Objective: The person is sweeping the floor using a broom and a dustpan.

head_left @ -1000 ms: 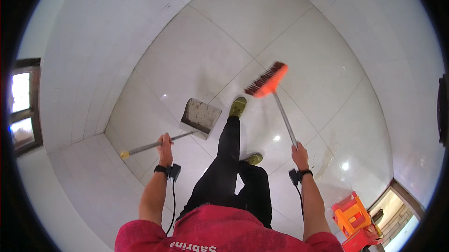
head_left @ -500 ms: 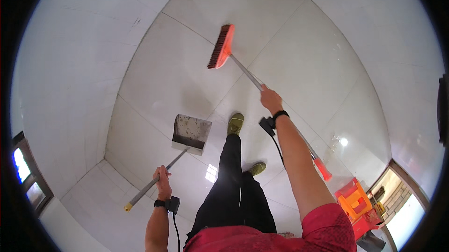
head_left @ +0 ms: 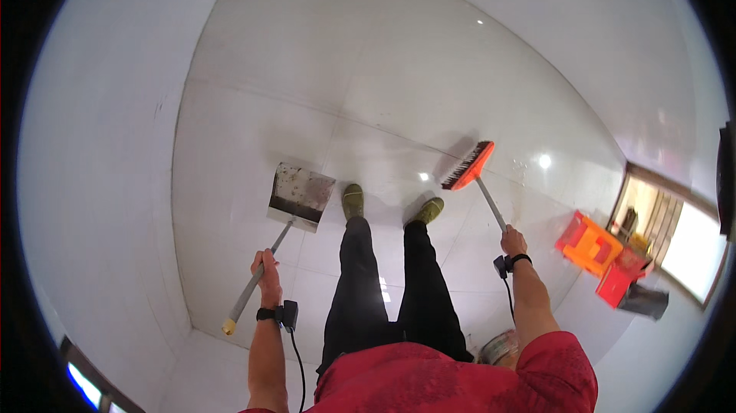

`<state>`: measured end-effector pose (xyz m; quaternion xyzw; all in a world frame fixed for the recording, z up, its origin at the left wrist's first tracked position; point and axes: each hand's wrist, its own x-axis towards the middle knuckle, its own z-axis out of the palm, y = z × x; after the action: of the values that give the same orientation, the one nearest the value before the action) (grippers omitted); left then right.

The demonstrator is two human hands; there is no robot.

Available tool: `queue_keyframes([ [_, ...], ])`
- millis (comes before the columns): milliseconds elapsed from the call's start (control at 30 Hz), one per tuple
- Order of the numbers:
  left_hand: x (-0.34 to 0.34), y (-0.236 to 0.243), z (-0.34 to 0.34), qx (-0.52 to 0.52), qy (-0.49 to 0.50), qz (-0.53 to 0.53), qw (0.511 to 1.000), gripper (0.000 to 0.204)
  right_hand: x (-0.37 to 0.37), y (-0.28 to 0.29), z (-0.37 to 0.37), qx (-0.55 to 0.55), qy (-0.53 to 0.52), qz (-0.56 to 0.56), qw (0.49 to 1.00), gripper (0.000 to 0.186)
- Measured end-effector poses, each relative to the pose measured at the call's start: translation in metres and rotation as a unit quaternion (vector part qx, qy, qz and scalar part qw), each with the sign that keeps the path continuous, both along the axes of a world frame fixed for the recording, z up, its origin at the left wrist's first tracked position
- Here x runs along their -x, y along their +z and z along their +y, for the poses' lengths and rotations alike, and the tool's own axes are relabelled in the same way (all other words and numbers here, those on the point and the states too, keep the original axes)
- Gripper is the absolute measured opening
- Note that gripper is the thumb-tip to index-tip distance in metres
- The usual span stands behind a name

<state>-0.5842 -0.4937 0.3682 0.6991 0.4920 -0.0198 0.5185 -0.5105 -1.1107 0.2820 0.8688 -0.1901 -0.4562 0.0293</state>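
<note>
My left hand (head_left: 267, 275) is wrapped around the grey handle of a long-handled dustpan (head_left: 294, 219). The pan lies at the floor ahead of my left foot, its mouth facing away from me and dark specks on its inside. To the right, my right hand (head_left: 514, 240) grips the grey pole of a broom (head_left: 470, 167). Its orange head with dark bristles is a little above or at the floor, I cannot tell which, ahead and right of my right foot. The bristles point toward the far left. The rear of the broom pole is hidden by my arm.
Pale tiles cover the floor (head_left: 399, 68), with white walls on both sides. An orange plastic stool (head_left: 596, 247), red items and a dark grey bag (head_left: 644, 301) sit at the right by a doorway (head_left: 675, 229). A round container (head_left: 500, 349) stands beside my right leg.
The broom has swung right and back toward me, its head now right of my feet. My view has turned and my feet stand apart. The dustpan stays in my left hand, slightly shifted.
</note>
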Motion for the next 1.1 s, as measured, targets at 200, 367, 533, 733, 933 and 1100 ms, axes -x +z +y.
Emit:
queue_keyframes([
  [200,-0.017,0.016,-0.005,0.001,-0.090,0.014,0.996,0.032,0.031,0.021,0.057,-0.110,-0.035,-0.123,0.986,0.035],
  [367,-0.036,0.042,-0.016,-0.031,-0.159,0.022,0.987,0.030,-0.075,-0.027,0.187,-0.225,0.006,-0.135,0.965,0.036],
  [533,-0.045,0.048,-0.040,-0.055,-0.195,0.045,0.978,0.028,-0.174,-0.090,0.251,-0.261,0.074,-0.159,0.949,0.026],
  [733,-0.068,0.055,-0.065,-0.067,-0.171,0.052,0.982,0.030,-0.173,-0.131,0.161,-0.224,0.008,-0.172,0.959,0.025],
  [933,-0.105,0.076,-0.106,-0.070,-0.133,-0.011,0.989,0.033,-0.029,-0.098,0.000,-0.197,-0.124,-0.133,0.963,0.025],
  [1100,-0.120,0.077,-0.170,-0.062,-0.031,-0.051,0.996,0.030,0.135,-0.052,-0.138,-0.074,-0.182,-0.034,0.980,0.022],
])
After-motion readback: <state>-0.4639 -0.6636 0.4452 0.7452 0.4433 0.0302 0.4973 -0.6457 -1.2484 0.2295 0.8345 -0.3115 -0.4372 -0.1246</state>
